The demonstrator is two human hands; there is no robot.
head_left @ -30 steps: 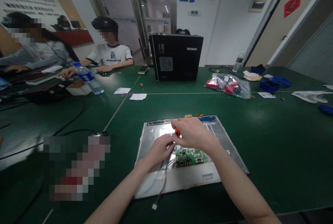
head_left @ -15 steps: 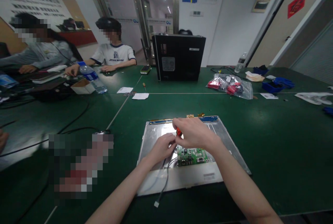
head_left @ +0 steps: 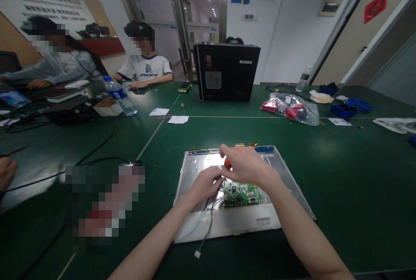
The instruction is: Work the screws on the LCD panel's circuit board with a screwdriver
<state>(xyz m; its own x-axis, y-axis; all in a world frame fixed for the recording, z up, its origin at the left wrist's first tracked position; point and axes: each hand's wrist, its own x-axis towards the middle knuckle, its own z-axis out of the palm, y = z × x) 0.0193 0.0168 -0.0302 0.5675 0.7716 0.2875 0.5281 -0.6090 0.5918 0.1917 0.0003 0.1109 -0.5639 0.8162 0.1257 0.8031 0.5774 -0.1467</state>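
Note:
A grey metal display panel point(head_left: 286, 171) lies back-up on the green table in front of me. A small green circuit board point(head_left: 242, 194) sits on its middle. My right hand point(head_left: 247, 165) is closed round a screwdriver with a red-orange handle point(head_left: 228, 164), held upright over the board's left edge. My left hand point(head_left: 206, 183) pinches at the screwdriver's lower end beside the board. What its fingers grip is hidden. Grey cables with a white connector point(head_left: 197, 253) trail off the panel's near edge.
A black computer case point(head_left: 227, 72) stands at the table's far middle. A clear bag of red parts point(head_left: 289, 109) and blue trays point(head_left: 349, 107) lie far right. Paper slips point(head_left: 178, 119), a water bottle point(head_left: 119, 96) and two seated people point(head_left: 144, 65) are at the left. Black cables cross the left side.
Both hands stay on the screwdriver over the board; only the head camera has shifted slightly, moving the scene a little to the right.

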